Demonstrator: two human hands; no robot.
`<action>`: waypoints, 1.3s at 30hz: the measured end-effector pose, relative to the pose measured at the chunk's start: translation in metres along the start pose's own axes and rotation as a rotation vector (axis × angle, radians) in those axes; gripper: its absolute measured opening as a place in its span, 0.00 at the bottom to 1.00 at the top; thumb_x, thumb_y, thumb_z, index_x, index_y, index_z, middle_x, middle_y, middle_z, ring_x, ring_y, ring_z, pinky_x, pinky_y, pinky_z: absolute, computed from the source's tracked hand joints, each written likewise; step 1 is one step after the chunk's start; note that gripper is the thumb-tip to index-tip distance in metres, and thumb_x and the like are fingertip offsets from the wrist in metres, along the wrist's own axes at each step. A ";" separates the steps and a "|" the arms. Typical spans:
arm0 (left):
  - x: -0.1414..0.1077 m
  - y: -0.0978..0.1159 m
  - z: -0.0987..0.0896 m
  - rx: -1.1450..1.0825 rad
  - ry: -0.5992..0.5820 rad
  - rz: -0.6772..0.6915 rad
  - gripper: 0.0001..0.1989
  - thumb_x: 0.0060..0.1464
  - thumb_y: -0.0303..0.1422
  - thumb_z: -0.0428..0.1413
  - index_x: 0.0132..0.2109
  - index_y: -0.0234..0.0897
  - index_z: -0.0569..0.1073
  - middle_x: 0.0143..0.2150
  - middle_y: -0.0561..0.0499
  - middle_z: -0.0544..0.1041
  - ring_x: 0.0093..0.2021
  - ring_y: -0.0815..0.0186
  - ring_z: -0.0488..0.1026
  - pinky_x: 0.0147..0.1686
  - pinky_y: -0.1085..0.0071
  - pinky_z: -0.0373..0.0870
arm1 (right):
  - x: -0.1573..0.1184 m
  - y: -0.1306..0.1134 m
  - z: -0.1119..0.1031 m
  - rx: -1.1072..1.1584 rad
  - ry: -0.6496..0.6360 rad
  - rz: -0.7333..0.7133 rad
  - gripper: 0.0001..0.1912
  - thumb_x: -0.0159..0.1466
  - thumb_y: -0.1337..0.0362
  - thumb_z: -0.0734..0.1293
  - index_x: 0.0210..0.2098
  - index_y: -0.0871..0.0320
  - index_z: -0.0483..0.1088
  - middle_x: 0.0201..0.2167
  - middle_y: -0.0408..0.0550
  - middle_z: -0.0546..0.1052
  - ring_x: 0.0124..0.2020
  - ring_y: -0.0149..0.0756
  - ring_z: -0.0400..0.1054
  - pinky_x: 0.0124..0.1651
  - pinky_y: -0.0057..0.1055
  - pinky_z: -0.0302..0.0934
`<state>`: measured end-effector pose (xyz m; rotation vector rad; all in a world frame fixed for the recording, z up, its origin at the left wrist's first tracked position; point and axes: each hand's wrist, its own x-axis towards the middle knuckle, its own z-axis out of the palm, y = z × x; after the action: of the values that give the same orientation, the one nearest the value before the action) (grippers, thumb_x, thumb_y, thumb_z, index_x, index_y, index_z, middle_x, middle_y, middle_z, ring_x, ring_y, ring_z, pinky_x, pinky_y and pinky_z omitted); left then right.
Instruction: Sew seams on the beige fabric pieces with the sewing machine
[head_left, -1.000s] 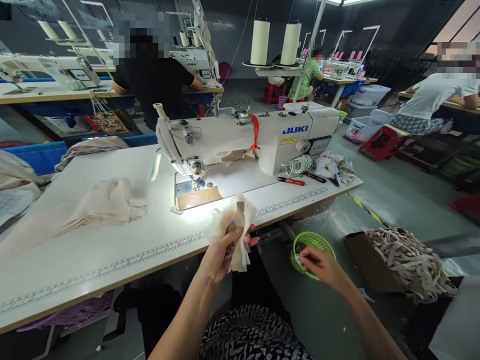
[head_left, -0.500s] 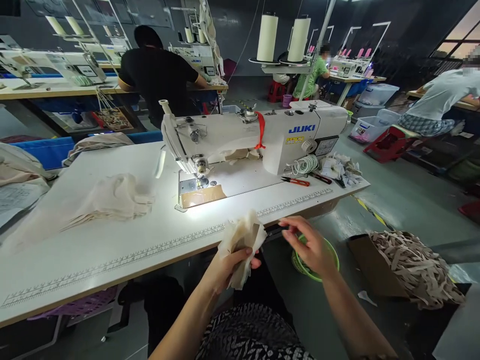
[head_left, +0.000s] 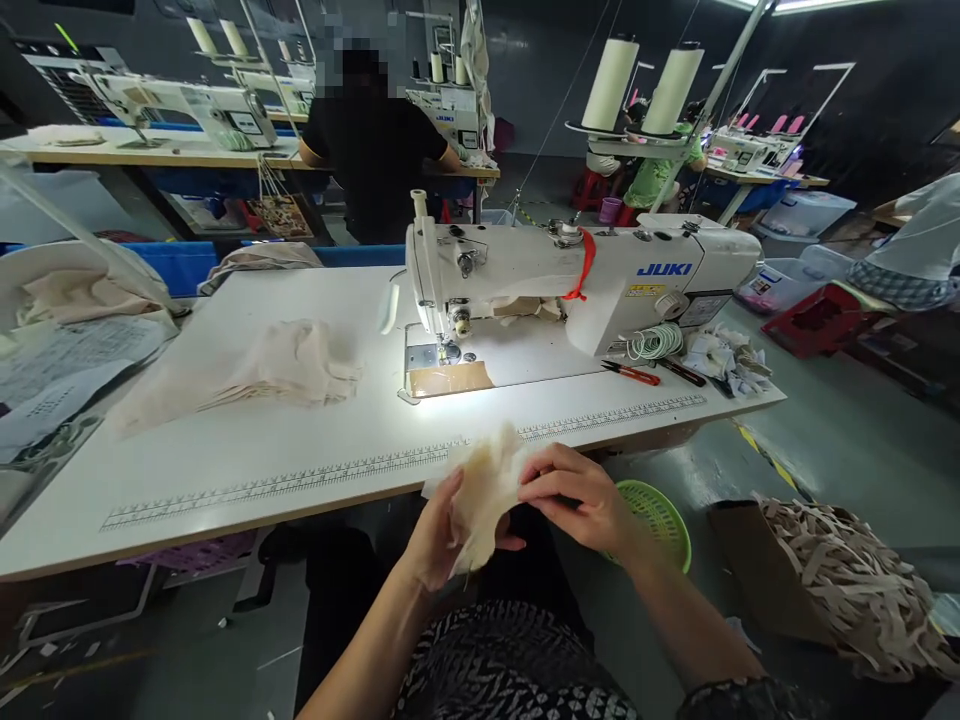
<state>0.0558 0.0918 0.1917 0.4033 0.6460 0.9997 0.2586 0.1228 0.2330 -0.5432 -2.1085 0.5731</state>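
Observation:
Cream fabric pieces [head_left: 484, 500] are bunched in front of the table's near edge, over my lap. My left hand [head_left: 439, 525] is closed round them from the left, thumb on top. At their right edge, the fingertips of my right hand [head_left: 577, 495] are pinched together on the cloth. Beyond the hands stands a white sewing machine [head_left: 525, 270], its lamp lighting the needle area. A stack of thin cream fabric pieces [head_left: 292, 365] lies on the table to the left of the machine.
A ruler strip [head_left: 300, 485] runs along the table's front. Orange thread snips [head_left: 630, 373], a coil of cord [head_left: 654, 342] and scraps [head_left: 727, 358] lie at the right. On the floor are a green basket [head_left: 679, 520] and a box of fabric strips [head_left: 780, 570]. A co-worker [head_left: 371, 150] sits ahead.
My right hand has moved left from beside the fabric and now pinches its right edge. The cloth in my left hand is spread more openly. The view has turned left.

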 end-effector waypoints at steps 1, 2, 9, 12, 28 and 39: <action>0.000 0.000 -0.002 -0.004 0.011 -0.015 0.28 0.40 0.52 0.70 0.44 0.38 0.81 0.27 0.50 0.75 0.28 0.64 0.72 0.30 0.66 0.79 | -0.002 -0.003 0.000 0.025 0.002 -0.028 0.12 0.67 0.74 0.66 0.44 0.52 0.76 0.41 0.46 0.78 0.41 0.34 0.72 0.44 0.33 0.69; -0.001 0.001 -0.003 0.014 0.013 -0.030 0.27 0.40 0.50 0.71 0.43 0.36 0.81 0.26 0.50 0.74 0.28 0.64 0.72 0.28 0.69 0.77 | -0.004 -0.006 0.000 0.047 0.008 -0.060 0.13 0.67 0.75 0.66 0.45 0.52 0.76 0.41 0.47 0.79 0.41 0.34 0.73 0.44 0.33 0.70; -0.004 0.007 -0.005 0.252 0.001 -0.023 0.19 0.44 0.39 0.71 0.37 0.26 0.82 0.21 0.53 0.66 0.24 0.73 0.64 0.32 0.74 0.77 | -0.066 -0.010 -0.023 0.143 0.262 0.142 0.14 0.65 0.75 0.66 0.44 0.51 0.76 0.39 0.47 0.79 0.35 0.34 0.75 0.35 0.30 0.71; -0.005 0.008 -0.008 0.329 -0.013 0.011 0.20 0.46 0.40 0.70 0.39 0.26 0.82 0.24 0.51 0.69 0.25 0.72 0.64 0.34 0.70 0.78 | -0.128 0.015 -0.052 0.004 0.352 0.458 0.06 0.66 0.64 0.68 0.39 0.53 0.78 0.33 0.47 0.79 0.25 0.33 0.71 0.26 0.29 0.67; -0.007 0.010 -0.014 1.545 -0.253 0.516 0.12 0.54 0.25 0.48 0.45 0.36 0.68 0.46 0.42 0.78 0.38 0.62 0.74 0.35 0.68 0.66 | -0.109 0.021 -0.003 -0.723 0.251 0.025 0.34 0.63 0.60 0.71 0.66 0.57 0.59 0.59 0.58 0.73 0.66 0.53 0.62 0.65 0.54 0.63; -0.013 -0.001 -0.008 1.820 -0.116 0.808 0.31 0.54 0.19 0.45 0.65 0.34 0.54 0.51 0.37 0.79 0.47 0.57 0.80 0.39 0.63 0.79 | -0.044 0.016 0.042 -0.706 0.113 -0.179 0.28 0.66 0.65 0.60 0.65 0.62 0.61 0.56 0.55 0.77 0.71 0.49 0.54 0.76 0.57 0.32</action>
<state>0.0462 0.0805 0.1896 2.4360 1.2031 0.8280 0.2498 0.1021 0.1738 -0.7371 -2.1898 -0.3231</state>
